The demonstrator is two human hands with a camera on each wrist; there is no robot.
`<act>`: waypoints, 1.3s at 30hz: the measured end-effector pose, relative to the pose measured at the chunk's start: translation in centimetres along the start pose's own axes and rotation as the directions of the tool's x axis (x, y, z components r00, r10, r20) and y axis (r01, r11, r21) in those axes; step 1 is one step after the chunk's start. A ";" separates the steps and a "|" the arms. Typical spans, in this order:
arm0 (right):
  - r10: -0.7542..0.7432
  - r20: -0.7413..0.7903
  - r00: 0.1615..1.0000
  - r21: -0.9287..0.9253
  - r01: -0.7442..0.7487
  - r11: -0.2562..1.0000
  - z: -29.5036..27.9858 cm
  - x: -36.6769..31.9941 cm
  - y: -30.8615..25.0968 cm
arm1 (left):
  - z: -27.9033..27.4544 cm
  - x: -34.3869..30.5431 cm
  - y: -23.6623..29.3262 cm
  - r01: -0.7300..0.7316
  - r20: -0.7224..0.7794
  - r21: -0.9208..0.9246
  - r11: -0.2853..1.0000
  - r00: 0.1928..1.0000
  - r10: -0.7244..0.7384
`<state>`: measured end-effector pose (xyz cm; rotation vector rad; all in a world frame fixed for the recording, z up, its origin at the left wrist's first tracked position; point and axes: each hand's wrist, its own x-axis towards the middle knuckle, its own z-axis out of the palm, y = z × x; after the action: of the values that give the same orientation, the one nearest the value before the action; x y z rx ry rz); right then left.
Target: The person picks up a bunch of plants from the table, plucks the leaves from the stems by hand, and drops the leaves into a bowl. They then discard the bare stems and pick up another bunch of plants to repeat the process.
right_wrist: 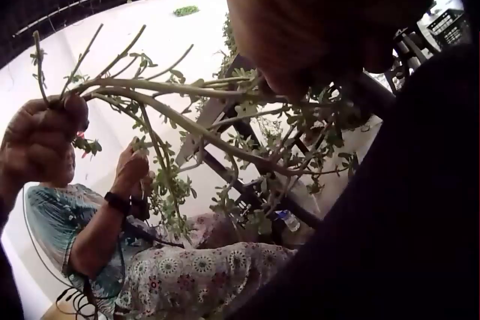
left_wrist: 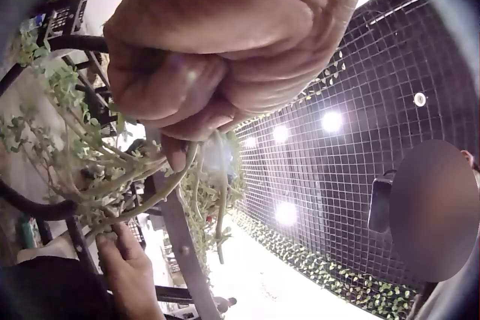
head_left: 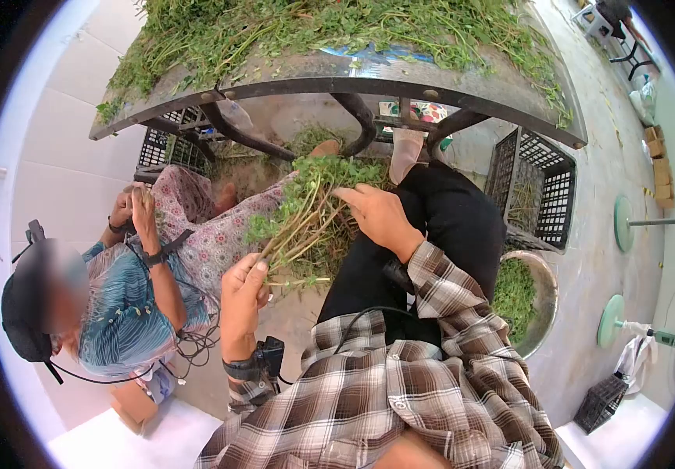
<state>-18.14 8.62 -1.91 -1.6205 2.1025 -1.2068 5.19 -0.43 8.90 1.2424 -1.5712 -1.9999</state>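
Note:
Between my two hands stretches a bunch of long, branching green stems [head_left: 306,228] with small fleshy leaves, purslane by its look. My left hand [head_left: 243,295] grips the bare stem ends between thumb and curled fingers; several cut ends stick out past that fist in the right wrist view. Farther up, where the leaves begin, my right hand [head_left: 384,215] pinches at a stem with thumb and forefinger. The left wrist view shows the left fist [left_wrist: 225,42] close up and the right hand [left_wrist: 131,271] beyond the stems. Below the bunch lies a pile of cut greens [head_left: 341,242].
Ahead stands a table [head_left: 400,87] heaped with greens [head_left: 314,39]. A black plastic crate [head_left: 560,199] and a metal basin [head_left: 547,305] of leaves are at my right. Another person [head_left: 126,313] sits close on my left, hands raised. Green-based fans [head_left: 623,223] stand far right.

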 end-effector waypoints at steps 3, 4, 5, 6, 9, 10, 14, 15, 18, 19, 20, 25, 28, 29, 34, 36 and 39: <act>0.009 0.027 1.000 -0.058 -0.007 0.998 0.2 0.1 0.2 | -0.2 0.0 0.1 0.004 -0.008 -0.009 1.000 1.000 -0.004; 0.006 0.030 1.000 -0.057 -0.004 0.998 0.3 0.0 0.3 | -0.3 0.0 0.1 0.011 -0.011 -0.012 1.000 1.000 -0.011; -0.002 0.015 1.000 -0.054 0.002 0.999 0.3 0.1 0.4 | -0.4 0.1 0.2 0.016 -0.015 -0.014 1.000 1.000 -0.017; -0.010 -0.001 1.000 -0.051 0.010 0.999 0.1 0.0 0.4 | -0.4 0.0 0.2 0.013 -0.019 -0.017 1.000 1.000 -0.013; -0.004 0.015 1.000 -0.072 0.005 0.997 0.1 0.0 0.5 | -0.5 0.0 0.3 0.017 -0.033 -0.016 1.000 0.999 -0.017; -0.008 0.017 1.000 -0.073 0.009 0.997 0.1 0.1 0.5 | -0.4 -0.1 0.4 0.014 -0.031 -0.012 1.000 0.999 -0.014; -0.007 -0.007 1.000 -0.086 0.007 0.996 0.2 0.1 0.5 | -0.6 -0.2 0.4 0.006 -0.040 -0.024 1.000 0.999 -0.007; 0.000 -0.006 1.000 -0.094 0.000 0.996 0.2 0.0 0.4 | -0.7 -0.2 0.3 0.002 -0.041 -0.027 1.000 0.999 -0.003; -0.003 -0.039 0.999 -0.093 0.000 0.996 0.4 -0.3 0.8 | -0.9 -0.3 0.2 -0.011 -0.006 -0.040 0.999 1.000 0.011; -0.009 -0.040 0.999 -0.096 0.005 0.995 0.4 -0.4 1.0 | -0.7 -0.4 0.2 -0.018 -0.025 -0.037 0.999 1.000 0.017; -0.006 -0.041 0.999 -0.095 0.002 0.995 0.5 -0.6 1.1 | -0.6 -0.6 0.2 -0.026 -0.045 -0.034 0.999 0.999 0.025; 0.102 -0.021 0.995 -0.093 -0.104 0.990 -0.3 -0.6 0.3 | -0.3 -1.2 0.0 -0.031 -0.045 -0.047 0.998 0.999 0.029; 0.241 -0.035 0.970 0.000 -0.241 0.970 -0.5 -0.8 0.7 | 0.3 -1.7 -0.3 -0.035 -0.029 -0.053 0.998 0.999 0.033; 0.272 -0.104 0.957 0.145 -0.256 0.956 -0.5 -0.7 1.1 | 0.4 -1.7 -0.4 -0.040 -0.024 -0.051 0.998 0.999 0.038; 0.748 0.101 0.656 0.885 -0.403 0.234 -4.2 0.2 1.6 | -0.7 -2.7 -0.2 -0.064 -0.122 -0.195 0.979 0.992 0.041; 0.736 0.098 0.670 0.920 -0.342 0.189 -6.0 0.3 0.0 | -0.7 -2.8 -0.3 -0.092 -0.086 -0.220 0.971 0.993 0.074; 0.671 0.080 0.737 0.969 -0.216 0.122 -8.6 -1.0 -0.4 | 0.2 -2.8 -0.3 -0.066 -0.123 -0.298 0.952 0.992 0.030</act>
<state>-22.80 13.48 3.52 -0.0859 1.1875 -2.0066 6.75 1.75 9.87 1.1648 -1.1756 -2.0036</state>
